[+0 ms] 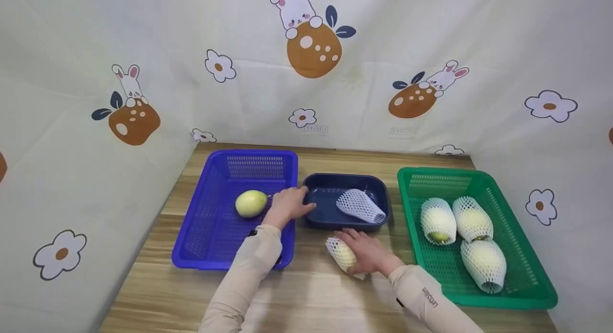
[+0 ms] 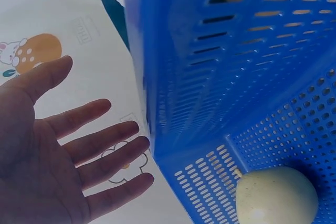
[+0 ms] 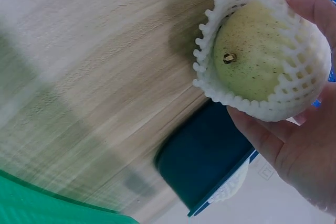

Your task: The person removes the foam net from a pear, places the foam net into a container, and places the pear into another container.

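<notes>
My right hand (image 1: 366, 251) grips a yellow-green pear (image 3: 251, 51) in a white foam net sleeve (image 3: 310, 85), low over the wooden table in front of the dark tray. The sleeve's scalloped edge leaves one end of this pear bare in the right wrist view. My left hand (image 1: 289, 204) hovers at the right side of the blue basket (image 1: 179, 246), fingers spread and palm bare in the left wrist view. Inside that basket lies an unwrapped pear (image 1: 251, 203) with its stem on. An unfilled foam net sleeve (image 1: 361, 206) lies in the dark blue tray (image 1: 323, 213).
To the right stands a green basket (image 1: 507, 300) holding three net-wrapped pears (image 1: 483, 266). The tray sits between the two baskets on the wooden table (image 1: 306, 304). Behind and beside the table hangs a printed cloth (image 1: 368, 98).
</notes>
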`<state>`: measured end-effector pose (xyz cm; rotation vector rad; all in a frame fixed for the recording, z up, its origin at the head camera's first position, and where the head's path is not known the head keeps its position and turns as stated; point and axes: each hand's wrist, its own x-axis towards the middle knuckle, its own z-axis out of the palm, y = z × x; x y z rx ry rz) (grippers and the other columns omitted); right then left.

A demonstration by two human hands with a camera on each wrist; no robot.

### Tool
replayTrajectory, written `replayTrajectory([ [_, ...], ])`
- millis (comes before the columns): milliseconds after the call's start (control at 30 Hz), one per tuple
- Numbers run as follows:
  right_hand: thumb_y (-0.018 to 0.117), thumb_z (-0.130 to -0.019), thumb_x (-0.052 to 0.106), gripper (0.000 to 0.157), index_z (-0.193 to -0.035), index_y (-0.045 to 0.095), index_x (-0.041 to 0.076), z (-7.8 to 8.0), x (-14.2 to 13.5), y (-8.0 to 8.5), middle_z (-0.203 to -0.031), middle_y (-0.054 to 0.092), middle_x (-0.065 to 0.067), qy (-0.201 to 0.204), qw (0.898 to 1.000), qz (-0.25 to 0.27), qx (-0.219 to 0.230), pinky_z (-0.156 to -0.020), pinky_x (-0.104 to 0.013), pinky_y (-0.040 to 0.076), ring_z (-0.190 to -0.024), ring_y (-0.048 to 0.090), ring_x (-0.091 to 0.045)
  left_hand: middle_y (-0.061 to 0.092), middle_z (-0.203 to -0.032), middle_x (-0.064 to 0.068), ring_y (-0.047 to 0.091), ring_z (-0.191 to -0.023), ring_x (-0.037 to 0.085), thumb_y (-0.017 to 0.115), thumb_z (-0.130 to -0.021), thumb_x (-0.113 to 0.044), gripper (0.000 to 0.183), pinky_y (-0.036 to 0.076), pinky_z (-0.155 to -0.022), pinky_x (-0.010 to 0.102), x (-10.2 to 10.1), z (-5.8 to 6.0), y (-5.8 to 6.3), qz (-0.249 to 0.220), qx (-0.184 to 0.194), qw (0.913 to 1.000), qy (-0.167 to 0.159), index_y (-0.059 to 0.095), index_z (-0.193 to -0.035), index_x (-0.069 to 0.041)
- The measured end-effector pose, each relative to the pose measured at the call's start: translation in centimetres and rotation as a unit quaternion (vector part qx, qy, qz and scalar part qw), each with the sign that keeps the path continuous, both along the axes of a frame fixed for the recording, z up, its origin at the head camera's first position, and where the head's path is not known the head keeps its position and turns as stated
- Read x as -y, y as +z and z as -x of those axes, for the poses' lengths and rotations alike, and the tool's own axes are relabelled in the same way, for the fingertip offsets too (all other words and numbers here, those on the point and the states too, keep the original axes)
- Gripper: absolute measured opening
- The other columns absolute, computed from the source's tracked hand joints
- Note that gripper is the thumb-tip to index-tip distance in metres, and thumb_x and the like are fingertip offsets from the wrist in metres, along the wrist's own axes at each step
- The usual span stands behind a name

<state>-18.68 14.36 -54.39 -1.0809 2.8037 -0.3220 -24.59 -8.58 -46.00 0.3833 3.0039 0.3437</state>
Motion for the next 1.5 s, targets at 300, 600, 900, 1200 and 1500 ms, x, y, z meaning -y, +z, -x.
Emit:
replayTrajectory([
  [300,0.078,-0.057,0.034,0.094,-0.133,0.033,0.004,-0.1,-0.8,-0.6,-0.126,0.039,-0.016,0.001,0.999,0.043,-0.003,-0.076,-0.047,0.043,-0.104,0.046,-0.035,0.056,-0.114,0.012,0.053,-0.098,0.033,0.055,-0.082,-0.046,0.054,0.042,-0.077,0.047,-1.3,-1.0,1.2,0.005,-0.008,0.9996,-0.027,0.05,-0.122,-0.011],
  [600,0.079,-0.058,0.032,0.094,-0.132,0.032,-0.001,-0.3,-1.8,-1.1,-0.126,0.038,-0.02,0.009,0.996,0.086,0.001,-0.087,-0.046,0.036,-0.11,0.041,-0.036,0.058,-0.108,0.01,0.057,-0.091,0.029,0.055,-0.081,-0.047,0.051,0.046,-0.071,0.042,-3.7,-3.4,1.7,-0.024,-0.067,0.9941,-0.082,0.053,-0.119,-0.014],
  [900,0.077,-0.062,0.034,0.093,-0.134,0.029,-0.001,-0.7,-2.7,-1.4,-0.128,0.036,-0.021,0.003,0.995,0.102,0.001,-0.091,-0.045,0.032,-0.115,0.037,-0.034,0.057,-0.108,0.007,0.056,-0.092,0.025,0.055,-0.082,-0.045,0.048,0.046,-0.071,0.038,-5.2,-5.8,-0.1,-0.066,-0.083,0.9868,-0.123,0.053,-0.119,-0.014],
  [1200,0.077,-0.062,0.035,0.093,-0.134,0.03,-0.001,-1.0,-3.0,-1.6,-0.127,0.04,-0.018,-0.005,0.994,0.11,-0.024,-0.086,-0.043,0.038,-0.111,0.042,-0.031,0.052,-0.116,0.006,0.053,-0.099,0.024,0.057,-0.081,-0.044,0.052,0.045,-0.075,0.038,-5.8,-6.8,-3.8,-0.085,-0.054,0.9877,-0.12,0.05,-0.121,-0.013],
  [1500,0.077,-0.062,0.034,0.093,-0.134,0.03,-0.001,-1.3,-3.2,-2.0,-0.126,0.04,-0.021,-0.009,0.994,0.103,-0.019,-0.086,-0.045,0.038,-0.112,0.042,-0.032,0.048,-0.119,0.01,0.052,-0.098,0.031,0.062,-0.077,-0.043,0.059,0.044,-0.072,0.045,-5.5,-7.0,-7.0,-0.112,0.003,0.9901,-0.084,0.046,-0.124,-0.011],
])
